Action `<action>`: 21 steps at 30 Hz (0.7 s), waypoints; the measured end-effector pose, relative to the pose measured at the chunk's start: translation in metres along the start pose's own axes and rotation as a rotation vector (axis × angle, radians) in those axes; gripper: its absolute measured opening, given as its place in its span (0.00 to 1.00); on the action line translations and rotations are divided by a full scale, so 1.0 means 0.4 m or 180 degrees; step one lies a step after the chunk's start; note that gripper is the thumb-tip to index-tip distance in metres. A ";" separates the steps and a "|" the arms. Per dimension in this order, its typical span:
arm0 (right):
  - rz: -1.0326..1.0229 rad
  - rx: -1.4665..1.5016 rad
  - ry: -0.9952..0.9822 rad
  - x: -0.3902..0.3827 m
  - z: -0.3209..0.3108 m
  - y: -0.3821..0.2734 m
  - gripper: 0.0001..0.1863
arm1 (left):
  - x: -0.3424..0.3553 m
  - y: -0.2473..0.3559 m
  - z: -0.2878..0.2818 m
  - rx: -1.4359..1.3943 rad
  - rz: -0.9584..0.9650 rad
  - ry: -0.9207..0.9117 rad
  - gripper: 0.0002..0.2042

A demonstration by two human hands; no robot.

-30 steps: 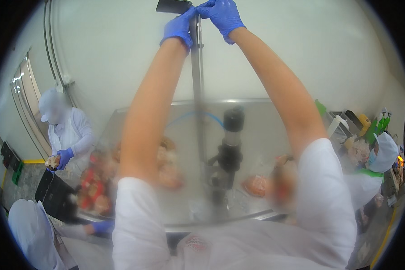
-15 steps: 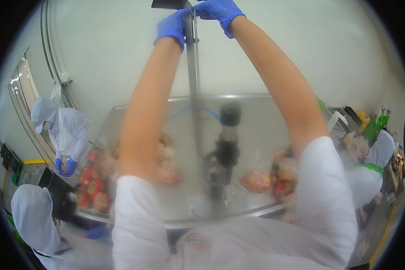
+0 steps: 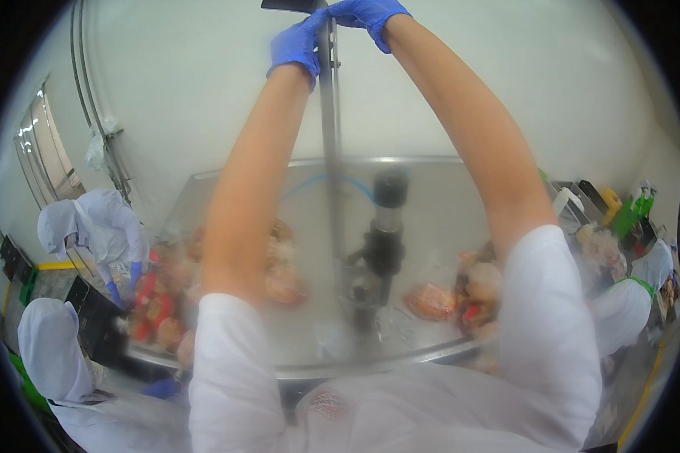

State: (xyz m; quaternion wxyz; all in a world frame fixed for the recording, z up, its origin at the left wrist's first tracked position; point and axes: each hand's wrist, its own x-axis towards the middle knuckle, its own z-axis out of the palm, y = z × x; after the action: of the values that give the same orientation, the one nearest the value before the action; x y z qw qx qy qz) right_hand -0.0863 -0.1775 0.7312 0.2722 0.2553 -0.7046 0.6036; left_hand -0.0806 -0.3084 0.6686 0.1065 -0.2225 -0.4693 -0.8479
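Both my arms are raised toward the top of an upright metal post. My left hand, in a blue glove, is closed against the post's left side near its upper end. My right hand, also blue-gloved, reaches the top of the post from the right, its fingers bent in and touching it. Close above my left hand a dark flat plate juts left from the post; the frame's upper edge cuts it off. Below stands a black and clear cylindrical device, blurred, with a blue hose behind it.
A steel-rimmed table lies beneath my arms. Bagged reddish and pale food packs are piled at its left, and more packs lie at its right. Co-workers in white stand at left, near left and right.
My hands and the post sit slightly further right in view, with the grip much the same. The co-worker at far left has bent down toward the bagged packs.
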 end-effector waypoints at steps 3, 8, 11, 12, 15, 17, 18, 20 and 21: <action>-0.0051 -0.0167 -0.0048 -0.008 0.000 0.006 0.28 | 0.005 -0.013 -0.005 0.0271 0.0129 0.0030 0.15; -0.0104 -0.0623 -0.0111 -0.018 -0.008 0.010 0.32 | 0.033 -0.022 -0.041 0.1064 0.0426 -0.0167 0.14; 0.0031 -0.0375 -0.0029 -0.061 0.000 0.009 0.34 | 0.004 -0.032 -0.042 0.0749 0.0392 -0.0415 0.14; 0.0038 -0.0346 0.0086 -0.076 0.001 0.004 0.34 | -0.008 -0.032 -0.041 0.0660 0.0395 -0.0521 0.14; 0.0145 -0.0106 0.0188 -0.137 0.034 -0.024 0.32 | -0.017 -0.049 -0.081 0.0794 0.0652 -0.0667 0.15; 0.0273 -0.0012 0.0107 -0.168 0.044 -0.007 0.29 | -0.048 -0.070 -0.111 0.0922 0.0617 -0.0642 0.15; 0.0328 0.0002 0.0020 -0.177 0.049 0.013 0.27 | -0.064 -0.082 -0.131 0.0992 0.0595 -0.0624 0.15; 0.0447 0.0033 -0.0102 -0.132 0.078 0.027 0.24 | -0.037 -0.065 -0.161 0.1131 0.0552 -0.0653 0.16; 0.0536 0.0083 -0.0165 -0.110 0.096 0.038 0.23 | -0.017 -0.061 -0.178 0.1149 0.0540 -0.0646 0.16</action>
State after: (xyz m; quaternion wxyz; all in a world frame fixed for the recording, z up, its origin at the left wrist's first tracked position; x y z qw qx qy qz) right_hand -0.0680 -0.2118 0.6853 0.1988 0.2142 -0.7225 0.6266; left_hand -0.1039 -0.3555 0.6146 0.1678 -0.3227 -0.6014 -0.7113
